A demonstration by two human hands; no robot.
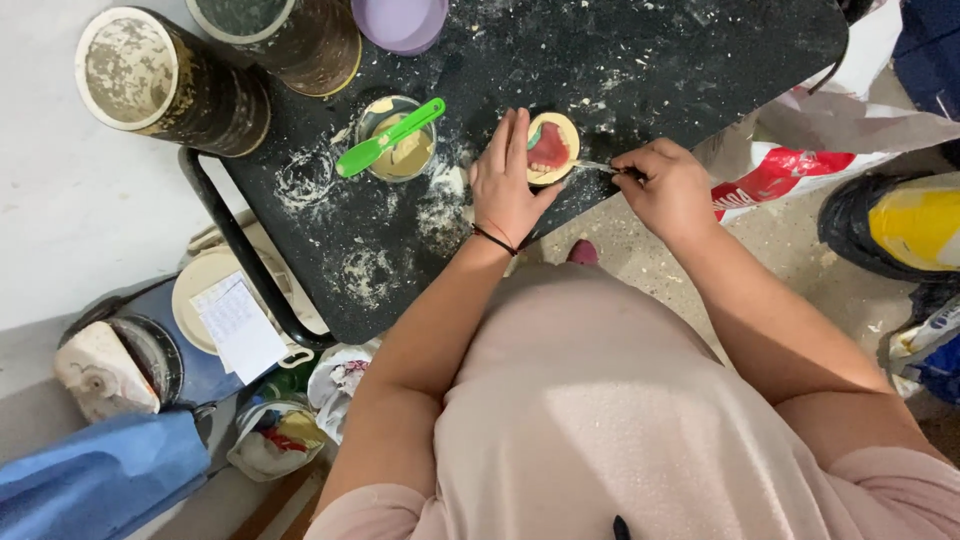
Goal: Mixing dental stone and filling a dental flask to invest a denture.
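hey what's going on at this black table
A person's left hand steadies a small round mould with a pink denture-shaped piece in it on the dusty black table. Their right hand works a thin metal tool against its edge. A green spatula lies across a small cup nearby.

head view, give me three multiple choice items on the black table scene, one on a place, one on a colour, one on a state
1. Where does the green spatula lie?
A. across the small bowl
B. on the floor
C. in the right hand

2. What colour is the wax piece in the round mould?
A. blue
B. pink-red
C. black

3. What is the left hand doing?
A. hanging off the table
B. gripping a tall can
C. resting on the mould

Answers: 1 A, the spatula spans the bowl's rim. 2 B, the piece in the pale mould is pink-red. 3 C, the left fingers lie against the mould's side while the right hand pinches a thin tool at its edge.
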